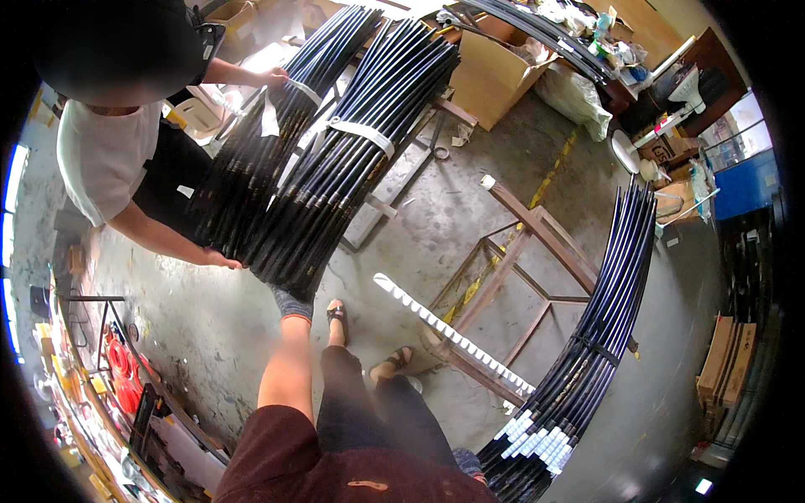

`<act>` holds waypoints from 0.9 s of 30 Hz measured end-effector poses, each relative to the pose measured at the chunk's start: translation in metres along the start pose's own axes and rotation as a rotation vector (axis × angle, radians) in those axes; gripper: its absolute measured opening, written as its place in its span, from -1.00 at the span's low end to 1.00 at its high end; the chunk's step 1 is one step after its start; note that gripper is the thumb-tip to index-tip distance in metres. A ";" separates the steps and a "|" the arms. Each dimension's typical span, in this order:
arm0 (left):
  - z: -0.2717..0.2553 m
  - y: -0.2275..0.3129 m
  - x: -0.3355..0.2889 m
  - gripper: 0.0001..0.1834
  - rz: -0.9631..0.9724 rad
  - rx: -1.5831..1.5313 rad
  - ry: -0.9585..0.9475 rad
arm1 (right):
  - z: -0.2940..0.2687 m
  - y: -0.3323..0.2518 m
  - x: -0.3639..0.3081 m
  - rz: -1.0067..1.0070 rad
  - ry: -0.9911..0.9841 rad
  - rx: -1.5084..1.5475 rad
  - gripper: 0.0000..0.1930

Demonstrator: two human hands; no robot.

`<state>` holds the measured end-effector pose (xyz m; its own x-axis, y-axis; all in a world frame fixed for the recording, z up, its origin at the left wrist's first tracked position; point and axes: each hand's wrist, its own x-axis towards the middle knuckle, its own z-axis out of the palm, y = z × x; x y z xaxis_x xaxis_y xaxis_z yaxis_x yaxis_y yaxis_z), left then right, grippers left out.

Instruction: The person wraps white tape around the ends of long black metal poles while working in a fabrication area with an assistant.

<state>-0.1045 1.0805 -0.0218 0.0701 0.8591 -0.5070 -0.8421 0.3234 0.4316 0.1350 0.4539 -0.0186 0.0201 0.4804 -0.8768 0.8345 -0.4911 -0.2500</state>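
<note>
In a grey glove, my left hand (pixel 293 303) reaches up against the lower end of a thick bundle of long black rods (pixel 335 172). Its fingers are hidden by the rod ends, so I cannot see how they are bent. A white strap (pixel 362 132) wraps that bundle, and a second strapped bundle (pixel 281 126) lies alongside it to the left. Only a bit of my right hand (pixel 468 459) shows, gloved in grey, low down beside another bundle of black rods (pixel 599 314). White pieces (pixel 537 440) cover part of that bundle near its lower end.
A co-worker in a white shirt (pixel 101 155) stands at left, hands on the left-hand bundles. A metal stand (pixel 511 268) with a white notched strip (pixel 444 327) is on the floor at right. Cardboard box (pixel 495 80) behind; cluttered shelf (pixel 117 394) lower left.
</note>
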 end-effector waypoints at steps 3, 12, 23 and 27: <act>-0.020 -0.007 0.012 -0.45 0.022 0.036 0.114 | 0.012 0.002 0.000 0.014 -0.054 -0.010 -0.63; -0.024 -0.031 0.004 -0.56 0.231 0.323 0.825 | 0.029 0.008 0.003 0.003 0.057 -0.016 -0.67; -0.064 -0.012 -0.095 -0.36 -0.403 0.761 0.211 | -0.013 -0.062 -0.005 0.062 0.013 -0.064 -0.67; -0.116 0.018 -0.142 -0.55 -0.684 1.098 -0.021 | 0.079 -0.044 0.014 -0.047 0.415 0.108 -0.67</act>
<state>-0.1915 0.9185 -0.0292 0.3268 0.3934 -0.8593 0.2449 0.8429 0.4791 0.0548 0.4249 -0.0517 0.2219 0.7449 -0.6292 0.7780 -0.5243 -0.3463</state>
